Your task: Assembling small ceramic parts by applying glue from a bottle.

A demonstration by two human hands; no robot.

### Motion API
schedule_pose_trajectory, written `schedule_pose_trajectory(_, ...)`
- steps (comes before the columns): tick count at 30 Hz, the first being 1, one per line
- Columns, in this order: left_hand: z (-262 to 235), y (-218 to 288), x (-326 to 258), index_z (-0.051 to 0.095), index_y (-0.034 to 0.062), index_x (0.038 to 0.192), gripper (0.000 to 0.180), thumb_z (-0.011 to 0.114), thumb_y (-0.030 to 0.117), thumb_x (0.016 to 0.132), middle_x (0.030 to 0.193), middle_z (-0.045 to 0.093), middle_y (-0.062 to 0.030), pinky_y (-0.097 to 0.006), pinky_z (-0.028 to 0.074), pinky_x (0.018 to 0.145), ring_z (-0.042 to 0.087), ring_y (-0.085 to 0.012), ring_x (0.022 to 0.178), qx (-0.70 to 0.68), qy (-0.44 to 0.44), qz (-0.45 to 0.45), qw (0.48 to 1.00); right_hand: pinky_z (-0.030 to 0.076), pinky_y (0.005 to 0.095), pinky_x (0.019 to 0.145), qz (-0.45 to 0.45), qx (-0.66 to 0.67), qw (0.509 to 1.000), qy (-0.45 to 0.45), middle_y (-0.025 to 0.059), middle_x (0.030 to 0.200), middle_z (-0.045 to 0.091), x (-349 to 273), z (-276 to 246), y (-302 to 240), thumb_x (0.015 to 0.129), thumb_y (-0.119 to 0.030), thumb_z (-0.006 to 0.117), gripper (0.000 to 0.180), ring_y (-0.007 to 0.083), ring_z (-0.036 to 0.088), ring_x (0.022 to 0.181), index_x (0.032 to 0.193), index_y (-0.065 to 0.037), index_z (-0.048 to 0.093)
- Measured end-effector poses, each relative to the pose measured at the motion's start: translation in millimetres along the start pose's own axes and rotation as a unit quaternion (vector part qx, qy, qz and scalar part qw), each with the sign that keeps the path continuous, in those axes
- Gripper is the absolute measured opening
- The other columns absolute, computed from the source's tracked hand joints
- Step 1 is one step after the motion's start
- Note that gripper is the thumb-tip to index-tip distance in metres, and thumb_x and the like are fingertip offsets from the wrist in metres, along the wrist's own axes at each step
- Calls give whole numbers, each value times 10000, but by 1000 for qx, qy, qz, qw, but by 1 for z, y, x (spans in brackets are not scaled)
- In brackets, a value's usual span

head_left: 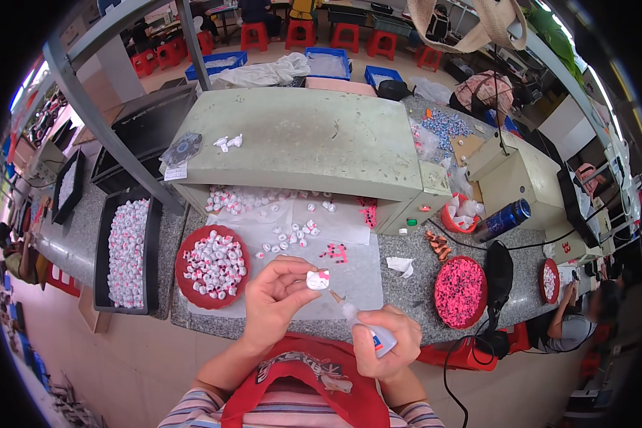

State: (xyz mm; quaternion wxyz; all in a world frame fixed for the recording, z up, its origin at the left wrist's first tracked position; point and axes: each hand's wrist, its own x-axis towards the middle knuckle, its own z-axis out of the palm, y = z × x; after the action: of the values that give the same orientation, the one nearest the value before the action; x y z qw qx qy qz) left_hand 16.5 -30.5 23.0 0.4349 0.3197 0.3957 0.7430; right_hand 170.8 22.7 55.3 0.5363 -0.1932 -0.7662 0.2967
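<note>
Between the thumb and fingers of my left hand (278, 294) is a small white piece with pink marks (318, 280). My right hand (391, 338) is closed around a translucent squeeze bottle (382, 341) with a blue and red label. The bottle is tilted, its thin nozzle pointing up and left, close beside the white piece; I cannot tell if they touch. Beyond my hands, several white pieces (296, 234) and small pink parts (335, 252) lie on white paper (349, 282). To the left stands a red bowl (180, 274) of similar white pieces.
A pale green metal hood (299, 132) spans the bench. A black tray (152, 285) of white pieces stands far left. At right are a red bowl (483, 303) of pink parts, crumpled tissue (401, 266), a dark blue bottle (506, 217) and a black cable. Another person (578, 321) sits far right.
</note>
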Motion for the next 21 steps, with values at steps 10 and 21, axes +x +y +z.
schedule_pose_trajectory(10,-1,-2,0,493,-30,967,349,574,-174,660,983,521,-117,-292,469,816,557,-228,948,4,21,6,1000,397,254,399,20,-15,1000,-18,102,610,589,0,-4,0,646,5,628,186,179,529,435,815,17,551)
schedule_pose_trajectory(21,-15,-2,6,506,-41,970,306,557,-153,689,981,492,-90,-347,477,837,579,-222,900,29,58,0,998,456,238,531,258,66,963,38,129,729,612,-4,6,42,706,-46,554,230,157,590,594,917,43,562)
